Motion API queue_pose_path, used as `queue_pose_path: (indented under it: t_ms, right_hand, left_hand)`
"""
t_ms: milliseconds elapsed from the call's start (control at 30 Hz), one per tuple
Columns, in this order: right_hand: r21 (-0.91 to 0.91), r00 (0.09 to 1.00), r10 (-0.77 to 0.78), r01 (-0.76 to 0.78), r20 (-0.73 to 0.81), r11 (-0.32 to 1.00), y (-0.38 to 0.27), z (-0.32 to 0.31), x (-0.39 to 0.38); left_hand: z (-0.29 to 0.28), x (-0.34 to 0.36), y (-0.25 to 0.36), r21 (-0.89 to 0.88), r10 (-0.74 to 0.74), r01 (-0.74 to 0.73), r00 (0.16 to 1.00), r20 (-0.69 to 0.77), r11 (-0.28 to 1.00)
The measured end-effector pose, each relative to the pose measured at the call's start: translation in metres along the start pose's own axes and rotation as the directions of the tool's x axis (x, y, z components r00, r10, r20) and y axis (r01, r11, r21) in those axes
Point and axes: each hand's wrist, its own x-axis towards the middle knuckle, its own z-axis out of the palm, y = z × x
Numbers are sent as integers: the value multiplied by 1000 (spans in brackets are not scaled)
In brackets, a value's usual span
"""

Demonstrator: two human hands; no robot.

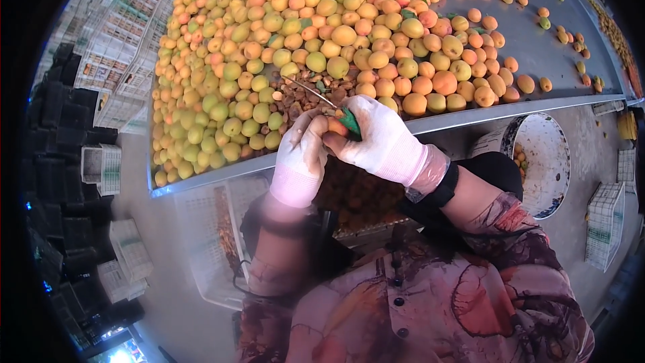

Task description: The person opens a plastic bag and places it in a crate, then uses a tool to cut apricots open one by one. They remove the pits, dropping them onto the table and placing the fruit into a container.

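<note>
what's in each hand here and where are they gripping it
The right hand holds a small knife with a green handle, gripped at the handle. The left hand pinches an apricot between its fingertips, mostly hidden by the gloves.

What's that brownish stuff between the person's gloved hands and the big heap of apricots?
In the head view, a small pile of brown pits lies on the metal table, between the hands and the apricot heap.
</note>
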Motion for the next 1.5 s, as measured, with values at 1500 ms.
queue_pose_path:
  t_ms: [1500]
  right_hand:
    - [-82,983,-111,124,148,989,1,-21,-1]
  left_hand:
    - [19,-13,-10,-949,-328,314,897,296,4]
